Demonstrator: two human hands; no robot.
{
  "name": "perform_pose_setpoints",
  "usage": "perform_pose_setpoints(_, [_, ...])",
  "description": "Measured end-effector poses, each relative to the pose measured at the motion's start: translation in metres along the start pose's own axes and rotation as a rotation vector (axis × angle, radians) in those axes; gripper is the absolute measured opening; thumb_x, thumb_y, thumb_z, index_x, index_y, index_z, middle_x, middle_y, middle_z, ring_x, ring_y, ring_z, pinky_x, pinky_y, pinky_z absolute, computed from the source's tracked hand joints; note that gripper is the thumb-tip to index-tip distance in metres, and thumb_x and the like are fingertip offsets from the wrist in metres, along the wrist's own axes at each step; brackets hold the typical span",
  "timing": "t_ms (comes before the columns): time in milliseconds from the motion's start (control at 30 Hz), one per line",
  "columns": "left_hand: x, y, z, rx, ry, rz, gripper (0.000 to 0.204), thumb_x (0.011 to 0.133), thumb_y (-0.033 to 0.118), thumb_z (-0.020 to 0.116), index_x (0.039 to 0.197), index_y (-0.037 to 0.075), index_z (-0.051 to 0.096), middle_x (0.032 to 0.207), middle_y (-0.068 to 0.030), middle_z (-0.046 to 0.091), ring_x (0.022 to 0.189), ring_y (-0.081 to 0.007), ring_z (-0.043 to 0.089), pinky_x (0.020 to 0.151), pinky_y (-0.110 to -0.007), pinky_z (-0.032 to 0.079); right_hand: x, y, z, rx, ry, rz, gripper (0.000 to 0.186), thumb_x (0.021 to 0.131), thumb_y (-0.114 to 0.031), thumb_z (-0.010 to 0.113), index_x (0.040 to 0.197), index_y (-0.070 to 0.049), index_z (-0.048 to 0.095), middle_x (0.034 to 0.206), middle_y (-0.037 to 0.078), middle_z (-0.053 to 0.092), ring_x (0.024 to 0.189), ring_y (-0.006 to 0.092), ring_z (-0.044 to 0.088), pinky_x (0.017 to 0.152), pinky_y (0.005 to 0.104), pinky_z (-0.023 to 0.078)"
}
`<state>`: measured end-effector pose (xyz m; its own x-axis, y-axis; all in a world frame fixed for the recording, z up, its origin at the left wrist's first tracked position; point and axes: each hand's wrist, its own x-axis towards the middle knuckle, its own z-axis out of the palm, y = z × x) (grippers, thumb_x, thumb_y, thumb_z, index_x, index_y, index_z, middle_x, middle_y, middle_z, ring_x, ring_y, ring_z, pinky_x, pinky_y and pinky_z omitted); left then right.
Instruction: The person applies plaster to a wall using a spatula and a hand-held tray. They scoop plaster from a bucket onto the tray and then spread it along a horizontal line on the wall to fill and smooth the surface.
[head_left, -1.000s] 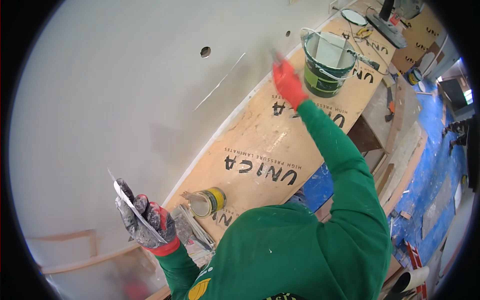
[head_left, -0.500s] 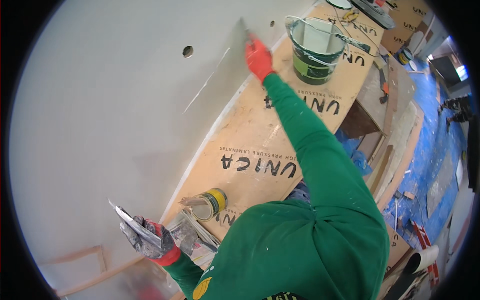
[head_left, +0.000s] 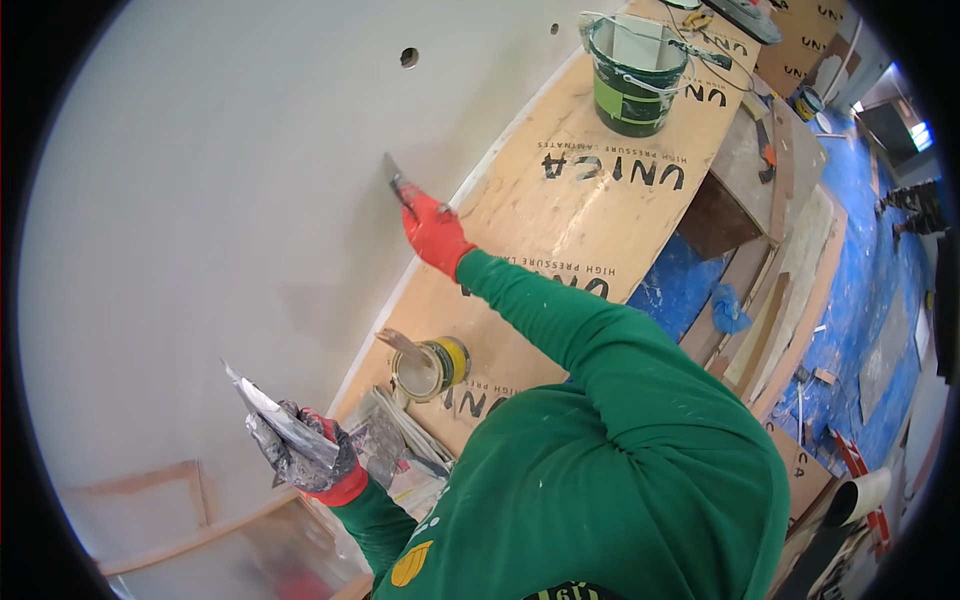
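My right hand (head_left: pixel 437 236), in a red glove, is closed round a putty knife (head_left: pixel 394 172). The blade lies at the pale grey wall (head_left: pixel 200 190), just above the long bench board. At lower left, my left hand (head_left: pixel 308 458) wears a red glove with a dark palm caked in grey-white filler. Its fingers grip a wide metal filling knife (head_left: pixel 275 415), tilted, with filler smeared along the blade. An opened tin (head_left: pixel 450 362) with a flat wooden stick (head_left: pixel 405 346) in it stands on the board to the right of that hand.
A dark green bucket (head_left: pixel 625 105) stands farther up the printed board (head_left: pixel 560 225). Folded newspaper (head_left: pixel 415 435) lies by the tin. The wall has a round hole (head_left: pixel 409 58). Blue sheeting (head_left: pixel 860 310) covers the floor at right, where another person (head_left: pixel 915 207) is partly visible.
My right hand has come down and left along the wall with the putty knife. The white streak seen on the wall earlier no longer shows. My left hand has barely moved.
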<state>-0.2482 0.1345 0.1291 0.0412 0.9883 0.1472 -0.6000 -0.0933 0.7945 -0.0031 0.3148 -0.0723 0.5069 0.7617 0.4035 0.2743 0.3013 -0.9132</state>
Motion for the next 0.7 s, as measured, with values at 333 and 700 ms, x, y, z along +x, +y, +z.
perform_pose_setpoints(333, [-0.015,-0.010,-0.008,0.167,0.297,-0.004,0.028,0.101,0.033,0.051,0.114,0.010,0.061,0.091,-0.0101,0.068,0.064,-0.0193,0.065,0.044,-0.028,0.051,-0.032,-0.134,-0.057,0.407,-0.374,-0.178,0.044,0.093,0.000,0.050,0.136,-0.009,0.053,0.137,0.016,0.055,0.130,0.0343,0.049,0.108,0.0374,0.042])
perform_pose_setpoints(700, [-0.002,-0.033,0.028,0.240,-0.241,-0.016,0.046,0.103,0.030,0.045,0.143,0.008,0.042,0.099,-0.0111,0.061,0.072,-0.0173,0.058,0.059,-0.029,0.049,-0.012,-0.141,-0.169,-0.380,-0.701,-0.810,0.056,0.087,-0.009,0.054,0.141,-0.026,0.049,0.140,0.015,0.051,0.128,0.0369,0.050,0.109,0.0443,0.042])
